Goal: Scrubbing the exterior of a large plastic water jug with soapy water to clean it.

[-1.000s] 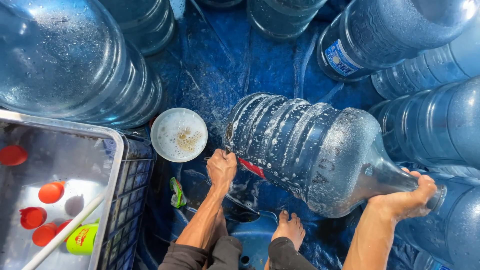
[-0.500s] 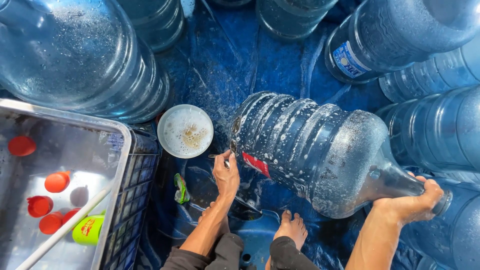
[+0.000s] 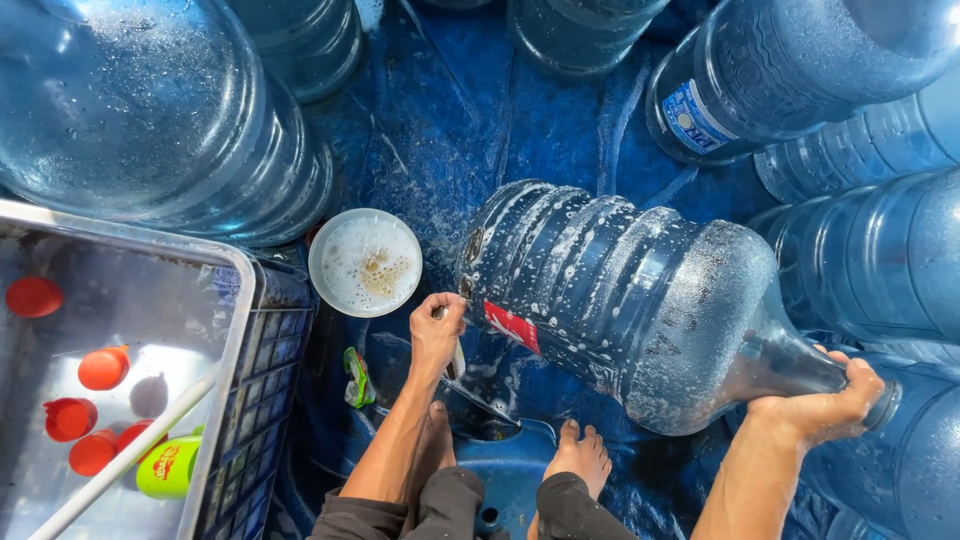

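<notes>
**Soapy jug tipped on blue tarp**

Your bare feet (image 3: 575, 460) rest on the wet tarp (image 3: 440, 130). Your left hand (image 3: 436, 330) is closed around a small scrubber at the jug's base; your right hand (image 3: 825, 410) clamps its neck. The jug (image 3: 630, 300) lies sideways, a foamy bowl (image 3: 365, 262) just beside it.

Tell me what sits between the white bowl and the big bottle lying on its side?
Only wet blue tarp, seen from the head camera; the left hand is just below that gap, touching the bottle beside the bowl.

head camera looks steeply down, close overhead.
</notes>
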